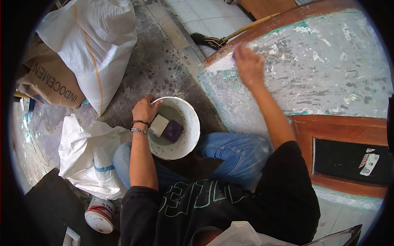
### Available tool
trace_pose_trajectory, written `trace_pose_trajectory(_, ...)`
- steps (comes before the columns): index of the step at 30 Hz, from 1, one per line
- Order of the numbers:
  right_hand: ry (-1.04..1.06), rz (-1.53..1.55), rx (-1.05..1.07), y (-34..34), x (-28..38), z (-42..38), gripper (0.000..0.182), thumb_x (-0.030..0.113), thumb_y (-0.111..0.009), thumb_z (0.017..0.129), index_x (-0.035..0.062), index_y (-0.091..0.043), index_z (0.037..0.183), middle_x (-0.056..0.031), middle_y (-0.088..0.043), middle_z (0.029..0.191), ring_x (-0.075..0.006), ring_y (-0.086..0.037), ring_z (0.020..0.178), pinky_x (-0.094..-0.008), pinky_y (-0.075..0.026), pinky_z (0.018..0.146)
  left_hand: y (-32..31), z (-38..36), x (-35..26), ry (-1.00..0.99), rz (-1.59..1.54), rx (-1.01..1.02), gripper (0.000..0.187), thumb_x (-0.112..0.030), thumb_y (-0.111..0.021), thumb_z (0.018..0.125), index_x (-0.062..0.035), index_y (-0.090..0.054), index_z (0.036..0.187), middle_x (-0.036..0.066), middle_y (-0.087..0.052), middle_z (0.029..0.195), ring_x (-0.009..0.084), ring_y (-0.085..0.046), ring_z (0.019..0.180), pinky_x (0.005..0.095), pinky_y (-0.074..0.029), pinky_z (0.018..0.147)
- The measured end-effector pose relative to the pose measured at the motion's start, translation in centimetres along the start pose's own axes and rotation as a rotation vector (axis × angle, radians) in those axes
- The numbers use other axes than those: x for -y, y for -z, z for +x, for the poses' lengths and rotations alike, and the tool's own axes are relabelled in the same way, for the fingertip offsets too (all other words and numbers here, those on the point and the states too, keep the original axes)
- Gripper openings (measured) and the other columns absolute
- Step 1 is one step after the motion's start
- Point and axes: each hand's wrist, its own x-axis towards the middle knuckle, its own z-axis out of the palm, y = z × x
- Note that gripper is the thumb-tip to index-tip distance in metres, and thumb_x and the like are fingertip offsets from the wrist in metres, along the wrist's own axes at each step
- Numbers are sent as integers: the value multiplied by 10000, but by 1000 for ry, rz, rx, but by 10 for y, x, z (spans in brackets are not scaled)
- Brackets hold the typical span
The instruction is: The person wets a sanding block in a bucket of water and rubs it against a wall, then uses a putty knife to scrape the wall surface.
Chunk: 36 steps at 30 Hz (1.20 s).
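My left hand (146, 110) grips the rim of a white bucket (192, 133) between my knees, its thumb over the edge. Inside the bucket, a whitish block (159, 125) and a dark purple block (172, 130) lie beside each other in murky grey liquid. My right hand (248, 65) is raised at the left end of a scraped grey wall (295, 78), near its brown edge. Its fingers are bent round something small and purplish, mostly hidden and slightly blurred.
White woven sacks (111, 49) (88, 156) and a brown paper bag (53, 78) stand at the left. A white and red can (99, 217) lies lower left. A broom (213, 42) lies behind the wall; a wooden-framed panel (349, 158) is at the right.
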Motion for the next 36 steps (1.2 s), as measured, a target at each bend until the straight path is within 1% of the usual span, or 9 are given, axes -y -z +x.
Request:
trace_pose_trajectory(1, 47, 45, 527, -8, 22, -12, 475, 163, -502, 831, 25, -486, 1286, -66, -492, 1330, -173, -471, 1148, -413, -351, 906, -1, 1, 2, -3, -10, 15, 426, -490, -652, 787, -94, -685, 939, 143, -687, 874, 328, -657, 852, 425, -512, 708)
trace_pose_trajectory(2, 275, 40, 251, -44, 41, -52, 440, 147, -488, 830, 28, -514, 1252, -60, -494, 1318, -184, -466, 1153, -384, -354, 921, -1, 2, 3, -9, -15, 30, 423, -488, -650, 790, -94, -685, 941, 142, -687, 875, 328, -657, 852, 424, -512, 708)
trace_pose_trajectory(3, 430, 96, 304, -37, 49, -62, 436, 147, -502, 816, 18, -526, 1232, -68, -510, 1297, -202, -471, 1152, -366, -353, 936, 1, 3, 3, -13, -13, 27, 423, -488, -650, 790, -94, -685, 941, 142, -687, 875, 328, -657, 852, 424, -512, 708)
trace_pose_trajectory(11, 30, 152, 157, 52, -27, -23, 416, 131, -512, 820, 51, -544, 1227, -84, -502, 1298, -201, -449, 1169, -375, -312, 953, -3, 2, 5, -27, -22, 25, 408, -477, -641, 805, -94, -683, 939, 134, -686, 851, 330, -656, 842, 425, -510, 699)
trace_pose_trajectory(17, 221, 109, 145, -43, 38, 20, 381, 122, -501, 830, 18, -555, 1193, -77, -501, 1308, -208, -444, 1178, -368, -295, 993, 3, -2, -2, 11, 28, 33, 394, -481, -644, 803, -110, -686, 929, 124, -684, 853, 317, -655, 848, 421, -506, 716)
trace_pose_trajectory(19, 213, 148, 313, -40, 40, 27, 382, 124, -504, 829, -1, -551, 1187, -78, -509, 1302, -207, -443, 1181, -364, -288, 1012, 3, -2, -1, 38, 28, 45, 390, -482, -646, 802, -115, -687, 928, 122, -684, 856, 315, -655, 848, 420, -505, 719)
trace_pose_trajectory(27, 177, 145, 247, 26, -17, -30, 540, 202, -575, 822, 140, -462, 1347, -10, -432, 1387, -149, -394, 1221, -342, -289, 928, 3, -4, -5, 4, 36, 32, 414, -486, -631, 811, -91, -682, 924, 137, -681, 866, 325, -650, 852, 419, -507, 712)
trace_pose_trajectory(32, 165, -99, 203, 8, 7, -18, 551, 210, -623, 813, 149, -466, 1337, -15, -445, 1359, -163, -384, 1222, -360, -290, 940, 4, -1, -7, -32, 46, 28, 416, -484, -621, 820, -83, -678, 913, 144, -679, 880, 330, -647, 863, 425, -505, 716)
trace_pose_trajectory(36, 150, 108, 168, 32, -13, -41, 428, 157, -544, 825, 102, -555, 1249, -15, -502, 1285, -160, -435, 1162, -326, -304, 918, 2, -5, -7, -1, 57, 21, 413, -482, -624, 818, -82, -677, 906, 146, -679, 884, 331, -645, 869, 427, -504, 718)
